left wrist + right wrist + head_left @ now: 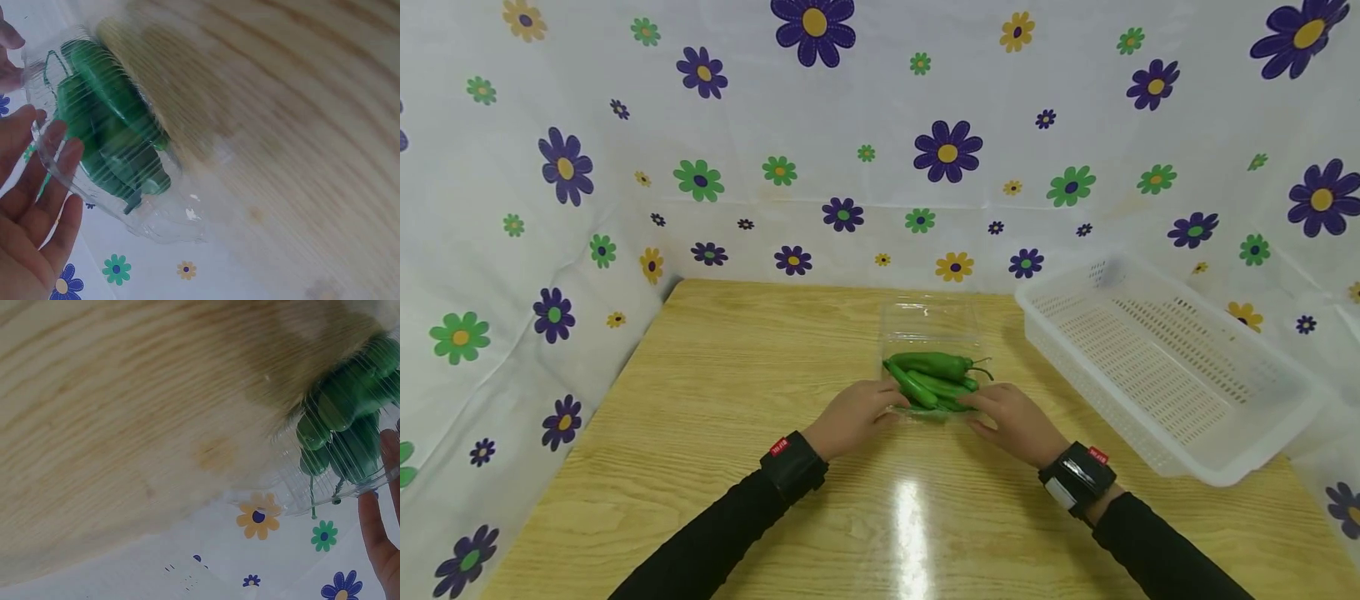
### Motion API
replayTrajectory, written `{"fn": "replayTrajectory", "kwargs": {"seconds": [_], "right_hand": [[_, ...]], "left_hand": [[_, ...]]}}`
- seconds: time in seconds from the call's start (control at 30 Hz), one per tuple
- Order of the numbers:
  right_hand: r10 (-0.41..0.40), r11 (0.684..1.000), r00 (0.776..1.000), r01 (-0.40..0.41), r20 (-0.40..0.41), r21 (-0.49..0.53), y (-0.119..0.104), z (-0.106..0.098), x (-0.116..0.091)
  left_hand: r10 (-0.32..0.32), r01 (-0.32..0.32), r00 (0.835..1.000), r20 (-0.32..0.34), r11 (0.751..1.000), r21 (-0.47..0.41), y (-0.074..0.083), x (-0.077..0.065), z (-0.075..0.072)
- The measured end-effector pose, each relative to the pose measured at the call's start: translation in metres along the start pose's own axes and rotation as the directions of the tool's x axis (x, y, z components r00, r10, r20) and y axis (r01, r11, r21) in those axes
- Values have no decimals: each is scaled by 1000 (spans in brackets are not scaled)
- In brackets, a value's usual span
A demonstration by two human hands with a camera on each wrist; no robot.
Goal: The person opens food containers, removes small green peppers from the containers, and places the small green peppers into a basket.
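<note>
A clear plastic clamshell box (929, 321) with its lid folded back stands near the middle of the table. Several long green peppers (931, 364) lie inside, some stems poking out at the right. My left hand (859, 410) holds the box's front left corner, fingers over the rim and thumb outside. In the left wrist view, fingertips (70, 153) show through the ribbed plastic. At the front right corner my right hand (1013, 421) grips the rim the same way, its fingertips near the peppers. Only a few of its fingers (374, 528) appear in the right wrist view.
To the right, a white perforated plastic basket (1150, 425) sits on the wood-grain table (737, 350). A flower-printed white cloth (865, 92) hangs behind and along both sides.
</note>
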State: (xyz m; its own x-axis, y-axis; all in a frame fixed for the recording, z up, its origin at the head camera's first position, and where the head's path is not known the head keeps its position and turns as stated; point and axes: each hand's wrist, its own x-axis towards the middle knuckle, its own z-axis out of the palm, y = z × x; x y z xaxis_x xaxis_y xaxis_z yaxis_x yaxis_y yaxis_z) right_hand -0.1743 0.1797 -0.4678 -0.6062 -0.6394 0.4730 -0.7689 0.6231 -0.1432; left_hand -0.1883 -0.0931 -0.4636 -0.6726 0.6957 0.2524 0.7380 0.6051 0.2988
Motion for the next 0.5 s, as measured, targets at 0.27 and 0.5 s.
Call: {"fn": "replayTrajectory", "kwargs": {"seconds": [0.27, 0.5], "right_hand": [[-59, 998, 998, 59, 3, -8, -6, 2, -8], [-85, 996, 995, 86, 58, -18, -19, -9, -17]], "left_hand": [[39, -39, 999, 32, 999, -3, 1, -7, -3], [121, -117, 987, 107, 992, -43, 8, -13, -10]]}}
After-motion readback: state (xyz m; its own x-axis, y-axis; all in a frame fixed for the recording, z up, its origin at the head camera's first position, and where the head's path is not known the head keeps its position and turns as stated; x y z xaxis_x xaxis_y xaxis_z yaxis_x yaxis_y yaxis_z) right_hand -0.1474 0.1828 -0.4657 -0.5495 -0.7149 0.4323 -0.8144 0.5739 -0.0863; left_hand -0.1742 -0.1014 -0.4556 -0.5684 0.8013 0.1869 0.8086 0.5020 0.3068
